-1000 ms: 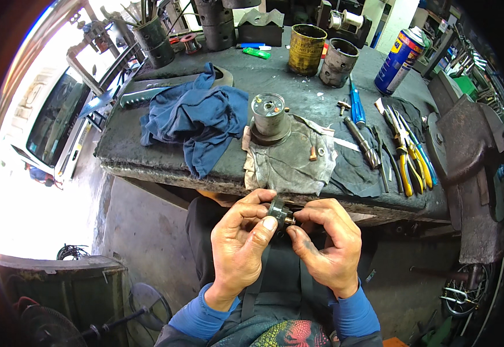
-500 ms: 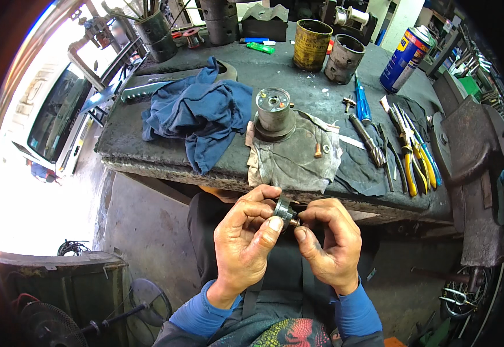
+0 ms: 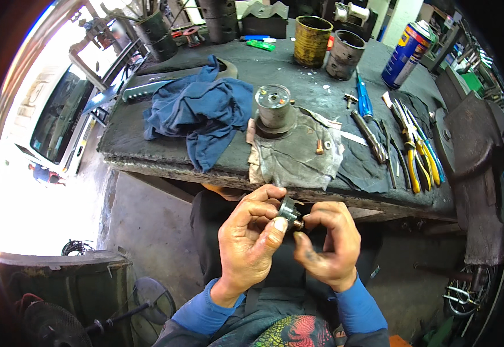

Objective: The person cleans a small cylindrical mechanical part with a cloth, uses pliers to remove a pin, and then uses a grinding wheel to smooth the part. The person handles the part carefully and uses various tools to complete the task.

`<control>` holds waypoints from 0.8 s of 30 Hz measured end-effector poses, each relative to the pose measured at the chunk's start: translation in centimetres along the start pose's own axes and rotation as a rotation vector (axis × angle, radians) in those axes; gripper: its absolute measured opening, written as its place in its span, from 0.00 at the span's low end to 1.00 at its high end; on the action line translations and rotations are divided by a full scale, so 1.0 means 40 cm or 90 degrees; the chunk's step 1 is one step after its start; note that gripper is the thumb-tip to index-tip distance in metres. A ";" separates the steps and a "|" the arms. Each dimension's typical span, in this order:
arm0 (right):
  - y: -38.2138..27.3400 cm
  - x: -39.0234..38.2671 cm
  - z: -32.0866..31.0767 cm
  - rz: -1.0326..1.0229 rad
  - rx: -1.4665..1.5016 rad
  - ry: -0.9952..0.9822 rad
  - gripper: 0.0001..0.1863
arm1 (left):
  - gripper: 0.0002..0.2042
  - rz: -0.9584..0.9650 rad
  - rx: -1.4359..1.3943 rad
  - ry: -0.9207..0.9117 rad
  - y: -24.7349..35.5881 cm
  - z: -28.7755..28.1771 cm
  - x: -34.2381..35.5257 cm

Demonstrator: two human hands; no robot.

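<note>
My left hand point(image 3: 249, 243) is closed around a dark round metal part point(image 3: 288, 211), thumb on its near side. A small brass stud point(image 3: 298, 222) pokes from its right face. My right hand point(image 3: 330, 246) is curled beside the stud, thumb and forefinger slightly parted around it; whether either touches it is unclear. Beyond my hands, a metal cylinder with a flanged base point(image 3: 272, 110) stands upright on a grimy light rag point(image 3: 298, 168), with a copper-coloured bolt point(image 3: 319, 147) and a washer point(image 3: 328, 145) to its right.
The dark workbench point(image 3: 119, 150) holds a crumpled blue cloth point(image 3: 188, 115), several pliers point(image 3: 417, 168), a blue-handled tool point(image 3: 364, 101), cans point(image 3: 311, 43) and a spray can point(image 3: 402, 61). A heavy metal fixture point(image 3: 469, 162) stands right. A white vehicle point(image 3: 55, 115) is outside, left.
Both hands have shifted a little rightward with the metal part. My right thumb and forefinger have loosened from the brass stud and moved slightly apart.
</note>
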State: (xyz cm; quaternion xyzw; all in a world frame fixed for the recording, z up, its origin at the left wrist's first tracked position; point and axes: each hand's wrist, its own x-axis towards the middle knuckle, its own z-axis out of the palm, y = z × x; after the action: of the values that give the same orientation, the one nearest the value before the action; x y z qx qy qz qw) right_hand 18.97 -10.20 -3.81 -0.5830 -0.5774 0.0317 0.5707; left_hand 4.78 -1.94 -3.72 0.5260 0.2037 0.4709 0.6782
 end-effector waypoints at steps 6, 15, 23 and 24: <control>-0.028 -0.051 -0.024 0.391 0.299 -0.045 0.10 | 0.08 0.147 0.248 -0.078 0.027 -0.050 0.005; -0.030 -0.063 -0.010 0.488 0.371 -0.076 0.09 | 0.10 0.155 0.222 -0.083 -0.010 -0.049 -0.031; -0.030 -0.044 0.019 -0.109 -0.147 -0.040 0.12 | 0.11 0.064 0.229 0.023 0.012 -0.026 -0.023; -0.035 -0.048 0.024 -0.035 -0.078 -0.032 0.12 | 0.12 0.039 0.206 0.027 0.008 -0.027 -0.025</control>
State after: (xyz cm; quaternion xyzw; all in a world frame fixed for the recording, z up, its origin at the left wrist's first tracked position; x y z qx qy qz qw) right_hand 16.78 -11.39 -4.36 -0.6000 -0.6080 -0.0050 0.5199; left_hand 3.33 -2.24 -4.06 0.6244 0.2749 0.4631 0.5657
